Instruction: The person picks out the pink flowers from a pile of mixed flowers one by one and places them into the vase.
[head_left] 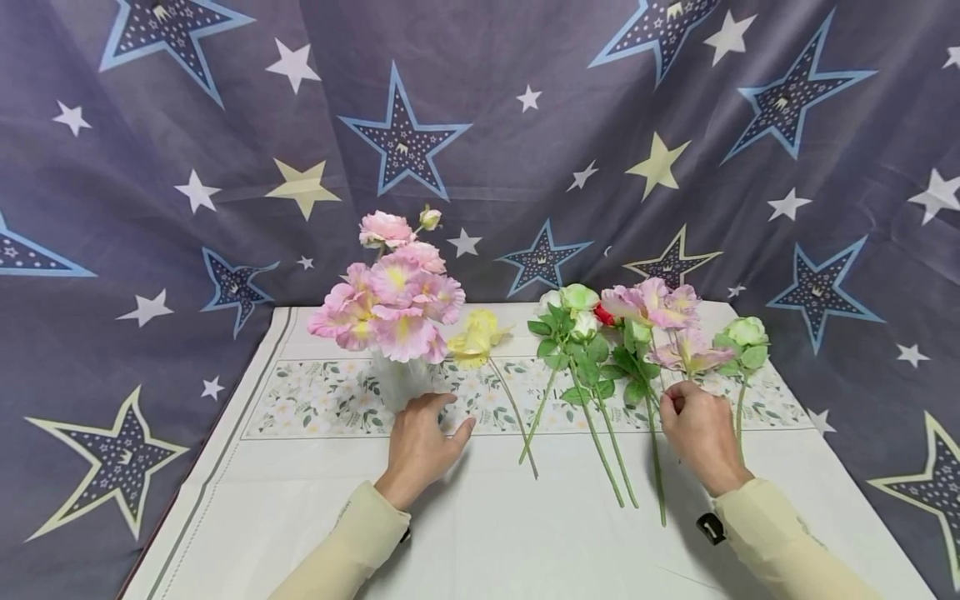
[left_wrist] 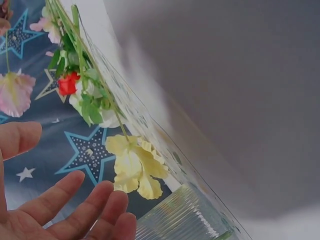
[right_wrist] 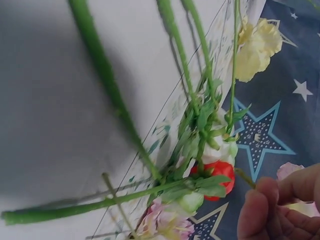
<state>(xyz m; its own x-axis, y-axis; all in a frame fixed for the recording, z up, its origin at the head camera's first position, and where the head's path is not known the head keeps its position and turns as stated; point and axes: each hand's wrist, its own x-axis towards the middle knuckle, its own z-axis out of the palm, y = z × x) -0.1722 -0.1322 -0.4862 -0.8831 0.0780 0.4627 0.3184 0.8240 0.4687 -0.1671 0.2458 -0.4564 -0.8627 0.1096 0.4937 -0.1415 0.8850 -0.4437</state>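
sleeves (head_left: 345, 542): long, pale cream-yellow | hands (head_left: 422, 442): bare | right cuff (head_left: 738, 504): black piece (head_left: 710, 528), white marking | left cuff (head_left: 386, 512): small black part (head_left: 406, 535)

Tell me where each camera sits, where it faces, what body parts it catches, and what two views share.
Head: on the head, facing forward and down over the white table toward a starry backdrop; left hand, right hand and sleeves show.
Left wrist: on that wrist, facing the yellow flower and ribbed vase; only the left hand shows.
Right wrist: on that wrist, facing green stems and the red flower; only the right hand shows, pinching a thin stem.
Both wrist views include the yellow flower and the red flower.
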